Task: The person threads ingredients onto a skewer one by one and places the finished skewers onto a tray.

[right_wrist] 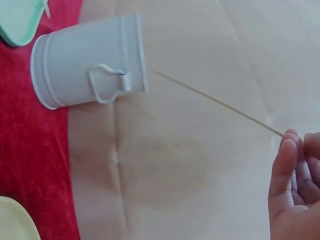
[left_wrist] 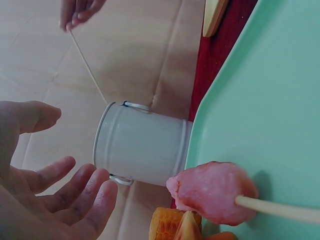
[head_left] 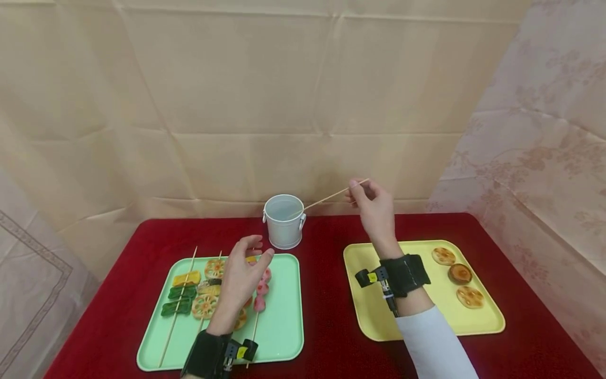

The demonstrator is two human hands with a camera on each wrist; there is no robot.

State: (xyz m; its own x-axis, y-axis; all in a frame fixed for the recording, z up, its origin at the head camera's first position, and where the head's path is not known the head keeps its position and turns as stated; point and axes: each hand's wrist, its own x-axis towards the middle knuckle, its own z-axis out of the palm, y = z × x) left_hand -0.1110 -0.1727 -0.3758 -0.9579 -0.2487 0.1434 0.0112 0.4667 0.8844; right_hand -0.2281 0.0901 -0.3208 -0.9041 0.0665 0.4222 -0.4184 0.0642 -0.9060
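Observation:
A thin wooden skewer (head_left: 327,199) is pinched between thumb and fingertips of my right hand (head_left: 376,210). It slants down to the left, its far end over the mouth of a small white metal bucket (head_left: 284,226) with side handles. My left hand (head_left: 243,273) hovers above the green tray (head_left: 284,337), fingers spread and holding nothing. Below and around it on that tray lie loaded skewers: pink meat pieces (head_left: 260,289), lotus root slices (head_left: 204,306), and green and yellow vegetable pieces (head_left: 182,292). In the left wrist view a corn piece (left_wrist: 167,224) shows beside the pink meat.
To the right, a yellow tray (head_left: 374,321) carries two lotus slices (head_left: 470,297) and a brown mushroom cap (head_left: 460,274). Both trays and the bucket stand on a red cloth-covered table (head_left: 326,326). A beige curtain (head_left: 236,105) hangs behind the table.

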